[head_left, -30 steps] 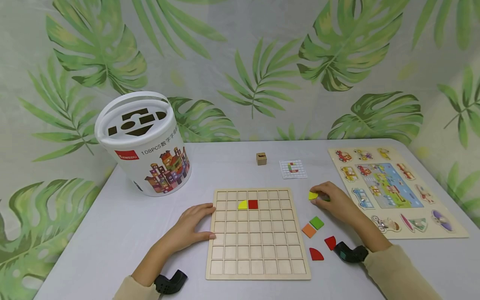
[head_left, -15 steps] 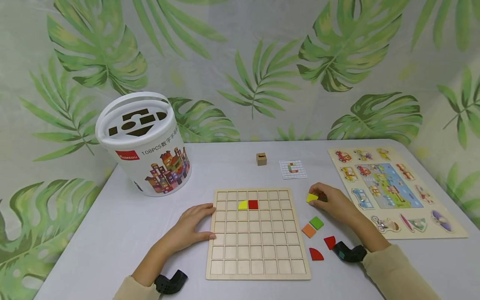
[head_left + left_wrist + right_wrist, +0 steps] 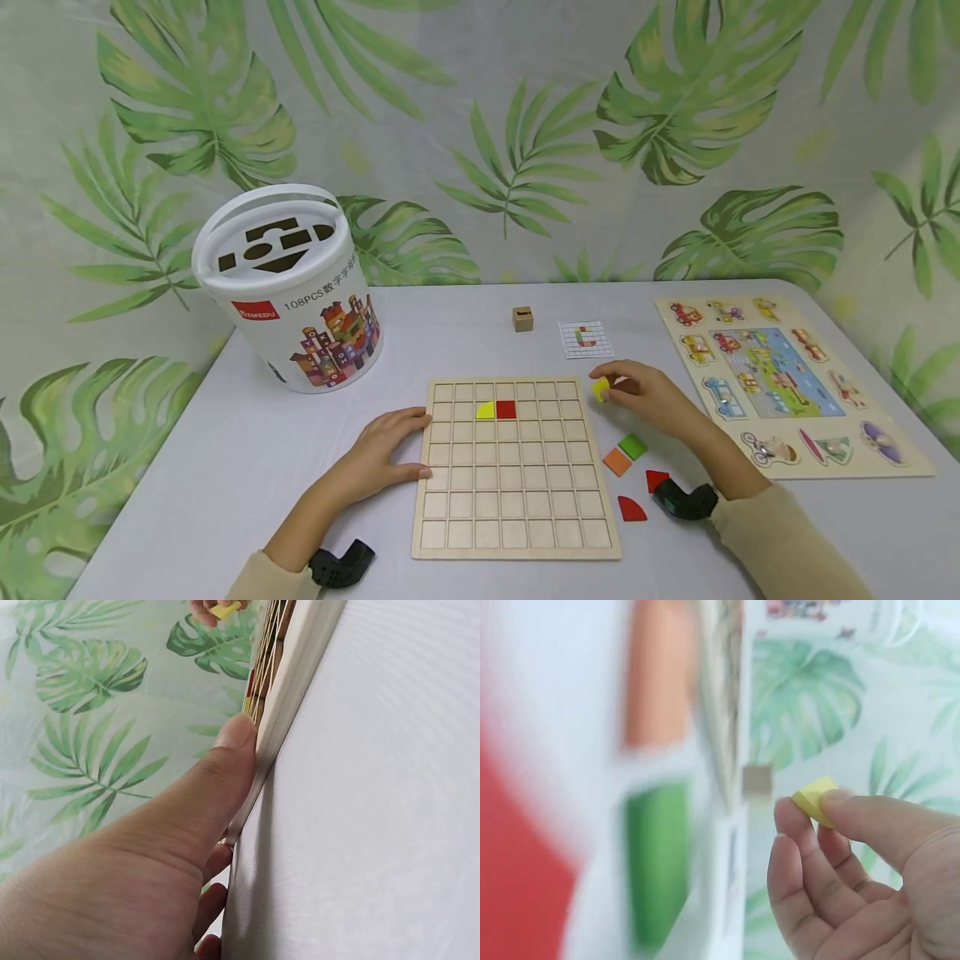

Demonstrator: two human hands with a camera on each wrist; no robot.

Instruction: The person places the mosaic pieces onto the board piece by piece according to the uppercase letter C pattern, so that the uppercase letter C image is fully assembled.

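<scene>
Flat red quarter-circle beside pale wooden grid board. Left hand, fingers loosely spread, touches board's left edge. Right hand pinches smooth yellow piece, thumb against fingertips, just right of board's far corner. Wooden cube farther.

I see in front of me a pale backdrop with large green leaves, behind my white counter.

Yellow piece, pale grid-patterned board
</scene>
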